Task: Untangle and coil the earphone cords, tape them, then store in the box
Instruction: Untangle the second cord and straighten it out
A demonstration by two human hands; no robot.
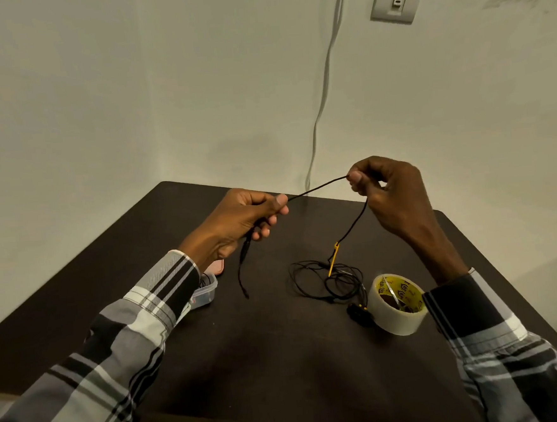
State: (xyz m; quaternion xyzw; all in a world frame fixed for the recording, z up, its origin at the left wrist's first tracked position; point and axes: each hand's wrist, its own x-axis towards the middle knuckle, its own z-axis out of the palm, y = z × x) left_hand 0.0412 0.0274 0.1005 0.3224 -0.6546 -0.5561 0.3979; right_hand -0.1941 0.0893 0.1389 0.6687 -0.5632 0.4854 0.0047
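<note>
Fingers (281,201) of both hands pinch the black earphone cord (315,189) taut above the counter (281,359), and a hard pull could tighten the loose tangle (328,280) lying beside the tape roll (397,304).

black cord (316,188), yellow clip (333,256), dark brown table (281,359), plaid sleeves (115,347).

Two hands over dark table (281,359): left hand (241,220) & right hand (384,190) pinch black earphone cord (316,188) taut btwn them; tape roll (397,304) beside tangled cord on table.
</note>
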